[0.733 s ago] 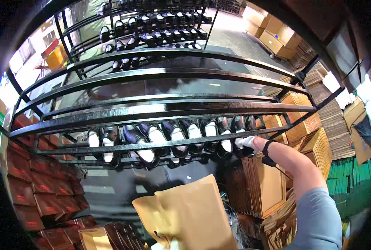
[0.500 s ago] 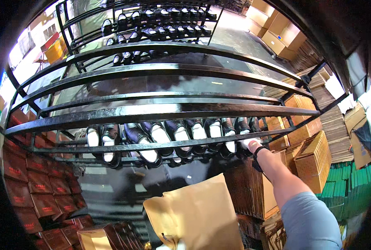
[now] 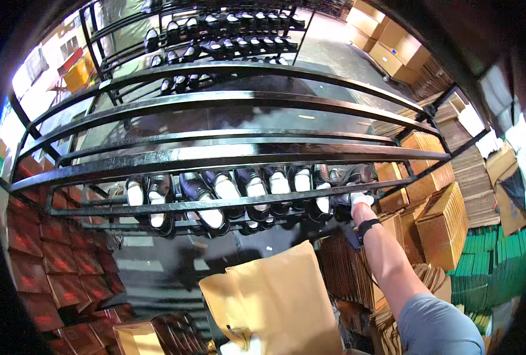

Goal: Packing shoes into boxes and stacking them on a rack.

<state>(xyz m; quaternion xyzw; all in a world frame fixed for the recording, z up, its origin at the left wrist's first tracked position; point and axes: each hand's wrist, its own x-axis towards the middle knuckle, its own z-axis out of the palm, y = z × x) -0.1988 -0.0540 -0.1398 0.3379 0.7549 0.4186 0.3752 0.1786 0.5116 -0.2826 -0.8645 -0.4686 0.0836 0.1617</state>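
The glossy, rounded black shoe (image 3: 363, 173) lies just beyond the white-gloved right grip (image 3: 362, 199); finger closure cannot be determined.

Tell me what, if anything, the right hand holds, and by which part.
The right hand seems to grip a shoe by its heel end at the right end of the rack; the exact hold cannot be made out.

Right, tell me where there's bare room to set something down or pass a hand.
Bare dark floor shows between the dark red boxes and the tan sheet. A hand could probably pass between the upper rails. Lower down, black shoes crowd side by side up to the right hand; stacked cardboard crowds the right side.
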